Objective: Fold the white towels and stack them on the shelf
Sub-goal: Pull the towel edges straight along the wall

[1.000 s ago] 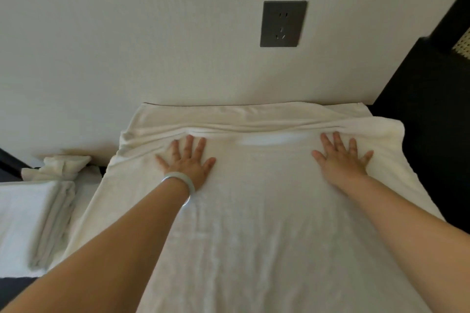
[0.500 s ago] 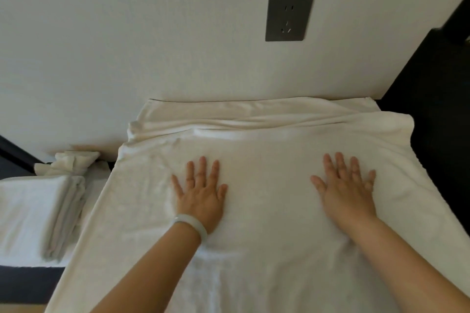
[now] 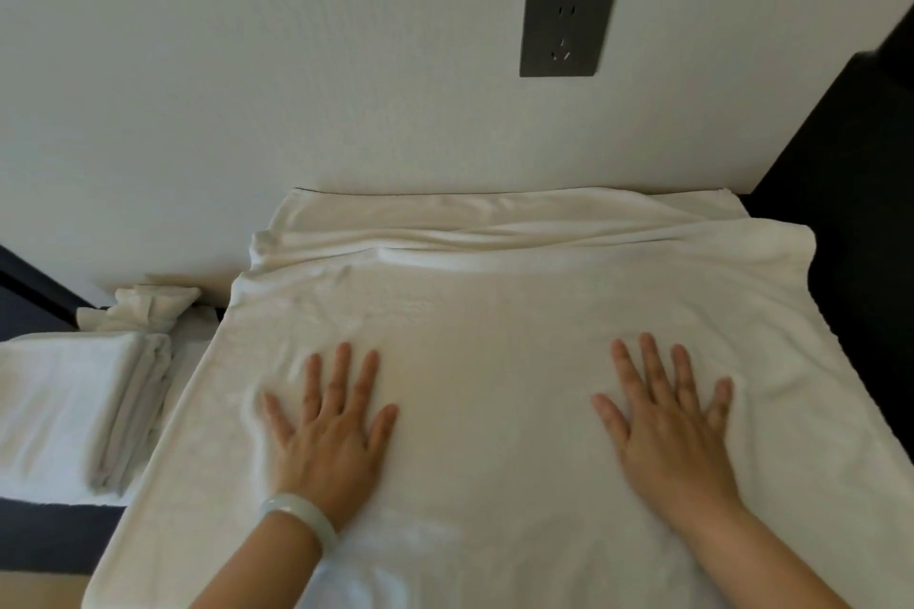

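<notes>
A large white towel (image 3: 494,312) lies spread flat in front of me, its far edge bunched in wrinkles against the wall. My left hand (image 3: 331,430) presses flat on the towel's left half, fingers straight and spread, a pale bangle on the wrist. My right hand (image 3: 667,420) presses flat on the right half, fingers straight too. Neither hand grips the cloth.
A stack of folded white towels (image 3: 64,410) sits at the left, with a crumpled white towel (image 3: 143,312) behind it. A grey wall socket (image 3: 566,29) is above. Dark furniture (image 3: 860,193) borders the right side.
Both hands have slid back toward me across the towel, from near the far wrinkled edge to its middle, smoothing it. The towel itself stays in place.
</notes>
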Available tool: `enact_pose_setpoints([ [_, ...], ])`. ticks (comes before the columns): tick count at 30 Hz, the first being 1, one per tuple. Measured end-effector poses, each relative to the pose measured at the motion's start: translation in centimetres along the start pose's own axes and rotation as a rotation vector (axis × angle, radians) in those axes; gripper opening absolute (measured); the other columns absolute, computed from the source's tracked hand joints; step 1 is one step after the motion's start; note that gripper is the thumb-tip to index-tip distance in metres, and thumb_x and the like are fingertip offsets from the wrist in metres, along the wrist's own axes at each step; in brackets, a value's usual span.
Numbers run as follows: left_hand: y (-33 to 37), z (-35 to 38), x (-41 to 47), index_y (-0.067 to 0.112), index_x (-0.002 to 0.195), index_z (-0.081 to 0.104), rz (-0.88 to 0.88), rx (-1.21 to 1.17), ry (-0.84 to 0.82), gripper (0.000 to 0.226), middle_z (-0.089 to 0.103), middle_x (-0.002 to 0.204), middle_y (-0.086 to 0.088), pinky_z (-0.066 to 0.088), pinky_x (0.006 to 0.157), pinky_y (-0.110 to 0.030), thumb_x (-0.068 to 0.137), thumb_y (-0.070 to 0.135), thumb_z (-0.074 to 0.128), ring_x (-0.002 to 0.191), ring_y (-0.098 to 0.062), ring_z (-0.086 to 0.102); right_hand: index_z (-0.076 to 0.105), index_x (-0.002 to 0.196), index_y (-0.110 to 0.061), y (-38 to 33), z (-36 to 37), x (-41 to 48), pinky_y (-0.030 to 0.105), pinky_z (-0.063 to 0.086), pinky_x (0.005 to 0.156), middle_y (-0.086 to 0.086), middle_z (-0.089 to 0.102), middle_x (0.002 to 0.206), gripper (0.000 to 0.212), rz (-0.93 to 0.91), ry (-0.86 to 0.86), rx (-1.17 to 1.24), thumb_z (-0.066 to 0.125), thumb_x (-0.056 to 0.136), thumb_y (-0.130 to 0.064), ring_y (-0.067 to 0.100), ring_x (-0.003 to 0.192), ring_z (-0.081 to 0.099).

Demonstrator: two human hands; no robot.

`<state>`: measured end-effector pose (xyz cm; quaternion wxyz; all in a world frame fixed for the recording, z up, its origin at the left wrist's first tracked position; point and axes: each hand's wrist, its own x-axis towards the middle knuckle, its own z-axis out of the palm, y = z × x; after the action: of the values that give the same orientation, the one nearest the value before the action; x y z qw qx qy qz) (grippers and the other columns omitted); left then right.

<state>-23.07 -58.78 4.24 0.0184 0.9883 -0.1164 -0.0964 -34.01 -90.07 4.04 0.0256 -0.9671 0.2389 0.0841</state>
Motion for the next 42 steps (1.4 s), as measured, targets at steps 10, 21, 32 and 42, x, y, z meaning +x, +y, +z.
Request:
enact_pose_setpoints([
  [10,1.9,-2.9,9.2,0.039,0.154,-0.011,0.023,-0.034,-0.052,0.062,-0.021,0.162,0.009,-0.006,0.115,-0.064,0.099,0.059,0.011,0.149,-0.021,-0.020,-0.005,0.158,-0.035,-1.7,-3.4,9.9,0.062,-0.006,0.118,-0.005,-0.012,0.167,0.066,0.021,-0.070,0.073,0.012,0.100,-0.060,0.025,0.153,-0.012],
  [21,1.3,-0.2,2.3,0.042,0.150,-0.019,0.060,-0.020,0.031,0.059,-0.023,0.160,0.011,-0.010,0.116,-0.060,0.097,0.057,0.004,0.148,-0.015,-0.022,0.007,0.159,-0.028,-6.5,-0.9,2.9,0.046,-0.002,0.123,-0.001,0.003,0.167,0.063,-0.257,0.076,0.025,0.020,0.103,-0.053,0.017,0.154,0.000],
  [32,2.8,1.3,-3.5,0.042,0.147,-0.023,0.198,-0.068,0.056,0.059,-0.032,0.154,0.014,-0.020,0.116,-0.048,0.094,0.054,-0.001,0.144,-0.016,-0.031,0.037,0.153,-0.019,-13.7,-0.6,-4.5,0.047,0.009,0.118,0.003,0.029,0.160,0.065,-0.521,0.055,0.164,0.018,0.097,-0.048,0.024,0.149,0.024],
  [42,-6.6,0.2,-2.9,0.034,0.151,-0.019,-0.112,-0.163,0.090,0.058,-0.027,0.158,0.009,-0.019,0.118,-0.044,0.102,0.047,0.009,0.145,-0.015,-0.027,0.044,0.149,-0.015,-19.7,-1.5,-6.5,0.057,0.011,0.120,0.010,0.035,0.158,0.059,-0.448,0.102,0.184,0.033,0.099,-0.044,0.031,0.148,0.028],
])
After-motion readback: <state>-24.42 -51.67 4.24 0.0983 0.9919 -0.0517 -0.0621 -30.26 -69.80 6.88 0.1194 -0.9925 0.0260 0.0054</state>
